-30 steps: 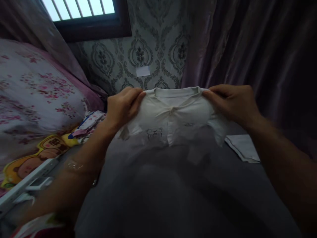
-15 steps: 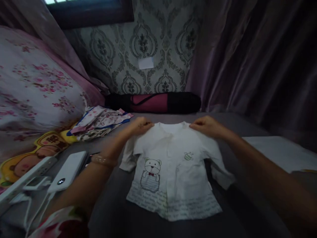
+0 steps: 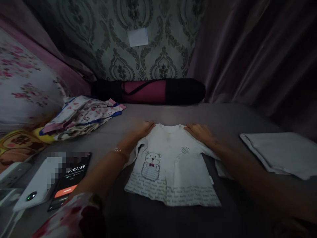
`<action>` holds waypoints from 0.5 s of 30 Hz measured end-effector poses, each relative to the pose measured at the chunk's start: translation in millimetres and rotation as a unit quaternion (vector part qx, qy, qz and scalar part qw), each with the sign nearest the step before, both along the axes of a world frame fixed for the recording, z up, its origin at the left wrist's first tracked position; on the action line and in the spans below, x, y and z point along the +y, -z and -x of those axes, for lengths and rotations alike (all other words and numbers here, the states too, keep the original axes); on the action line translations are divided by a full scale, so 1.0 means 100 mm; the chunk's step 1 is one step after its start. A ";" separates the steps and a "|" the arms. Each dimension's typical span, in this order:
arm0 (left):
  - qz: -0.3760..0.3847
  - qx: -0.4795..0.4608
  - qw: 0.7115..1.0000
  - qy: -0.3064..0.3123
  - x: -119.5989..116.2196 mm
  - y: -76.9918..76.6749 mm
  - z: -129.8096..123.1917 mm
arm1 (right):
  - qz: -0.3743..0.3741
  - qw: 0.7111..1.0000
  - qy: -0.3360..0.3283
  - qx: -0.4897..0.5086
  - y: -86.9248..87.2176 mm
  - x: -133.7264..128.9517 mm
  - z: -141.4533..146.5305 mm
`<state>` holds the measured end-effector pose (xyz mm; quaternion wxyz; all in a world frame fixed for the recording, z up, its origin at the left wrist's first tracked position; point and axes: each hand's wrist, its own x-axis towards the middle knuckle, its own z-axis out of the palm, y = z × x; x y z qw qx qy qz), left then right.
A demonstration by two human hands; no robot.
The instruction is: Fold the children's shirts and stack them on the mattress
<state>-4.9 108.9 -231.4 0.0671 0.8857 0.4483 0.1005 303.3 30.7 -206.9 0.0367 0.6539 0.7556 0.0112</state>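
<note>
Head view: the shirt [image 3: 170, 162], held up a second ago, has been laid front-up on the sheet [image 3: 223, 115], so it seems mostly spread. Its shoulders are touched by the left hand [image 3: 145, 129] and right hand [image 3: 201, 133], fingers partly curled; whether cloth is pinched cannot be told.

A clear, glinting bracelet [image 3: 119, 150] rings the left forearm [image 3: 105, 170]. Elbow-side of that bracelet is a white sleeve [image 3: 71, 215] patterned red.
</note>
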 end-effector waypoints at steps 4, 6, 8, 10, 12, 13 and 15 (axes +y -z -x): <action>-0.012 -0.002 1.000 -0.009 0.26 0.10 -0.09 | -0.005 0.999 -0.020 -0.043 0.02 0.22 -0.08; -0.009 -0.003 1.000 -0.012 0.37 0.12 -0.13 | -0.001 0.999 -0.024 -0.046 0.02 0.33 -0.11; -0.007 -0.011 1.000 -0.012 0.47 0.12 -0.17 | -0.002 0.999 -0.021 -0.040 0.02 0.43 -0.13; -0.007 -0.021 1.000 -0.016 0.54 0.10 -0.21 | -0.004 0.999 -0.010 -0.030 0.02 0.52 -0.16; -0.001 -0.027 0.999 -0.025 0.59 0.09 -0.26 | -0.005 1.000 0.003 -0.022 0.05 0.59 -0.17; 0.005 -0.028 0.999 -0.032 0.61 0.08 -0.29 | -0.010 1.000 0.011 -0.011 0.07 0.62 -0.18; 0.021 -0.029 0.998 -0.053 0.64 0.07 -0.34 | -0.031 0.999 0.022 0.038 0.14 0.67 -0.19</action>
